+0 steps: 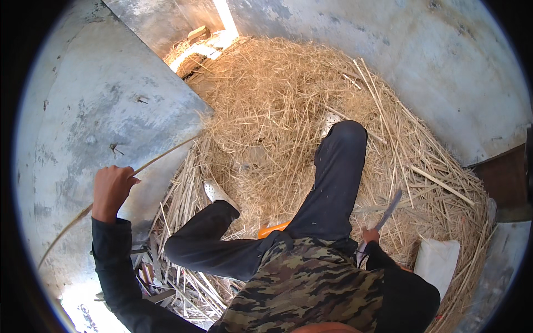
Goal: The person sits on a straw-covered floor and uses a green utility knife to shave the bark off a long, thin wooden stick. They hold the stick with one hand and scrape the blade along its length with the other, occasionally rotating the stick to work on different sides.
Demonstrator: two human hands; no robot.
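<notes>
My left hand (113, 187) is raised at the left, its fingers closed round a long thin bamboo strip (169, 149). The strip bends gently; one end runs toward the straw and the other curves down to the lower left. By my right hip, my right hand (371, 235) is closed on a long-bladed knife (390, 208), whose grey blade points up and away. Most of its handle is hidden in the fist. The blade is apart from the strip.
Loose straw and shavings (266, 89) cover the ground ahead, with longer split strips (444, 183) piled at the right. Grey metal sheets (105, 100) wall the space. A white sack-like object (437, 263) lies at my right. Something orange (272, 230) shows beneath my legs.
</notes>
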